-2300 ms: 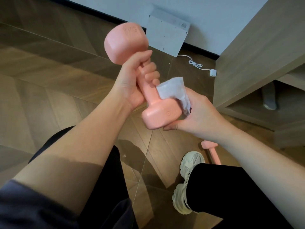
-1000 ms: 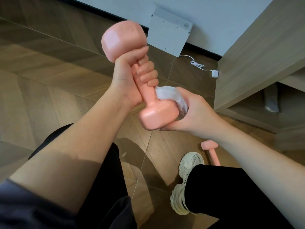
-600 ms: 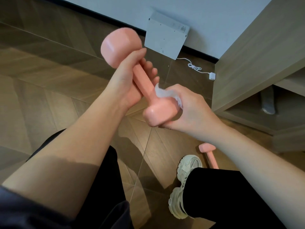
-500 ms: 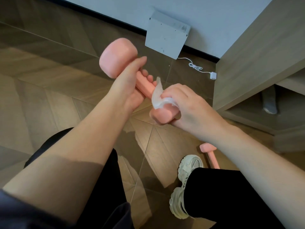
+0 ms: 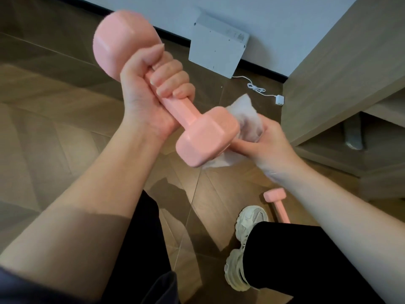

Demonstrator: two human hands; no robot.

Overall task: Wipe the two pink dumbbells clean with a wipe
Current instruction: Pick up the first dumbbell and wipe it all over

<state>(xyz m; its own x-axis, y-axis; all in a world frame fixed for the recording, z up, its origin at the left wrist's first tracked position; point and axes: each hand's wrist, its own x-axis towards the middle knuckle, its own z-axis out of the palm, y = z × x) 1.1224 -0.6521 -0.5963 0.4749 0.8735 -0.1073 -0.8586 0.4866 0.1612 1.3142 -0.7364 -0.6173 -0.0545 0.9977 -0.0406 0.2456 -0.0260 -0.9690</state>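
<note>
Wooden floor (image 5: 54,119): above my white shoe (image 5: 252,216), my left hand (image 5: 151,93) grips one pink dumbbell (image 5: 206,139) by its handle; my right hand (image 5: 274,145) holds a wipe (image 5: 247,115) against its lower head. Second dumbbell (image 5: 277,200) lies beside the shoe.

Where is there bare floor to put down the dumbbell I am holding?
The widest bare floor lies left of the left hand and its dumbbell, out to the wall. A narrower strip runs between the left leg and the right leg. The right side is crowded: shoe, second dumbbell, cable and cabinet stand close together.
</note>
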